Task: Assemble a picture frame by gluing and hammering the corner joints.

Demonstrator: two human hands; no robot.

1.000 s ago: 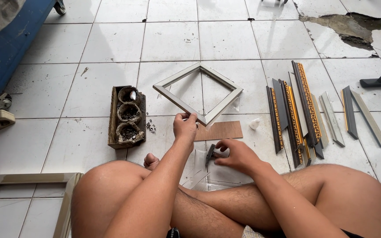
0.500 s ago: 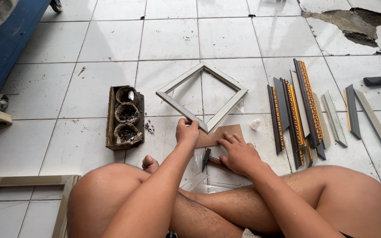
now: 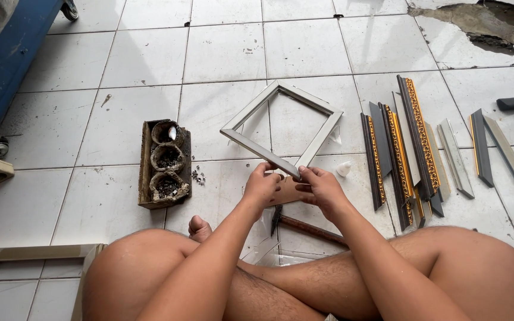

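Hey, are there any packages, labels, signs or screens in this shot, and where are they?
No labels, signs or screens show.
Closest to a package: an open brown three-cup tray, left of the hands, holding small dark bits.
Clear plastic wrap lies crumpled on the tiles by the crossed legs.

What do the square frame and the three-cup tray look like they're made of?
Frame: likely wood or plastic moulding with a dull silver-grey finish and mitred corners. Tray: seemingly rough, grimy wood, with three round cups of small dark fasteners.
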